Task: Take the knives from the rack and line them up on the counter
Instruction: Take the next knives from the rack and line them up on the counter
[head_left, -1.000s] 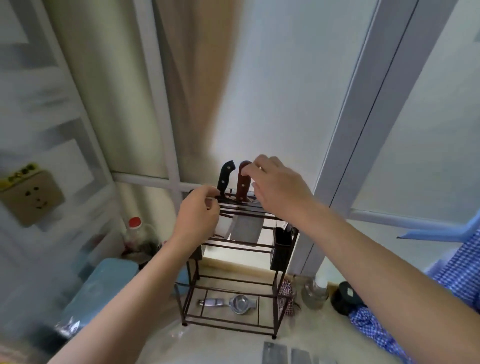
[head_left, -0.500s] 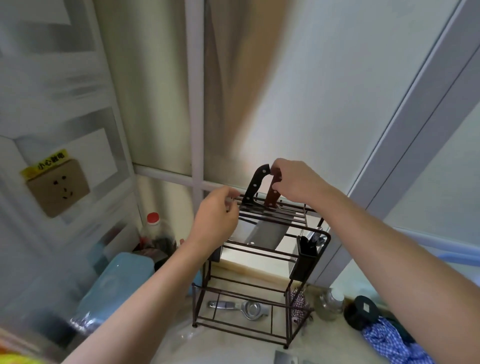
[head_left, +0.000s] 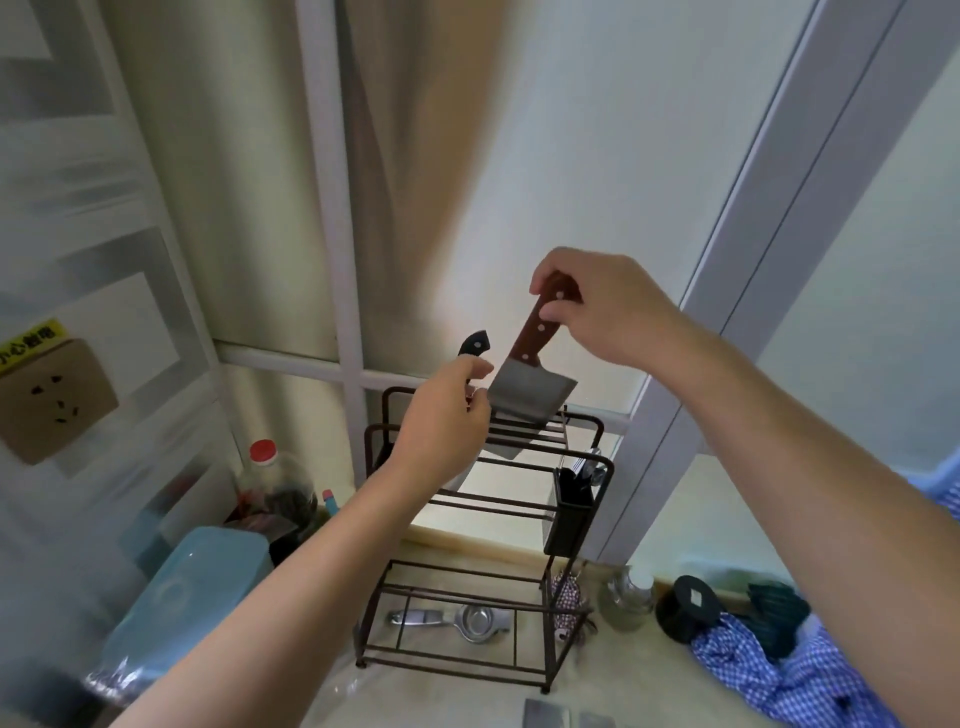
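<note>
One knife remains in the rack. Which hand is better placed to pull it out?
Left. The left hand is beside the black-handled knife; the right hand holds the cleaver.

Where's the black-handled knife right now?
The black-handled knife sits in the rack's top slots, centre of the head view, behind the left hand and left of the brown-handled cleaver in the right hand.

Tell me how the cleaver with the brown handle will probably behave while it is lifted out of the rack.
The cleaver has a broad steel blade, so it is likely rigid and blade-heavy. The right hand pinches only the handle's top end, so the blade may swing. The left hand holds the wire rack, which looks light and might tip otherwise.
</note>
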